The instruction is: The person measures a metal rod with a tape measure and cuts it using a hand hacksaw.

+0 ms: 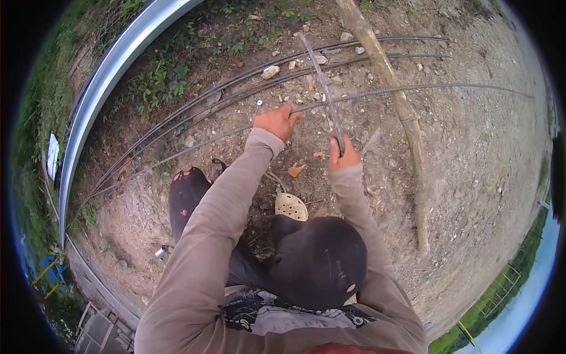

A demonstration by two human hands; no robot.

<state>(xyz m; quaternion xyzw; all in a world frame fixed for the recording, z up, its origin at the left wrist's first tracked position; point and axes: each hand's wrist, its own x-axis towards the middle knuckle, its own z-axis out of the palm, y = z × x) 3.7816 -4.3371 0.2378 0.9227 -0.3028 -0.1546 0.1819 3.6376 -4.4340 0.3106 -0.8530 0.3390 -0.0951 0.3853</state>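
Crouched over bare ground, I have my left hand [276, 122] closed around a long ribbed steel rebar [365, 93]. My right hand [345, 154] grips the handle of a hacksaw [323, 82], seen nearly edge-on. Its long thin frame points away from me and crosses the rebar just right of my left hand. Whether the blade touches the steel cannot be made out from above. Further right, the rebar passes over a wooden pole [407, 112]; its left part runs low toward the ground.
More rebars [242, 75] lie beyond, curving across the soil. A long metal channel [112, 76] arcs along the left. Stones [270, 72], weeds [168, 82] and an orange fragment [296, 170] dot the ground. My beige clog [290, 206] and dark-clad knees [321, 259] are below my hands.
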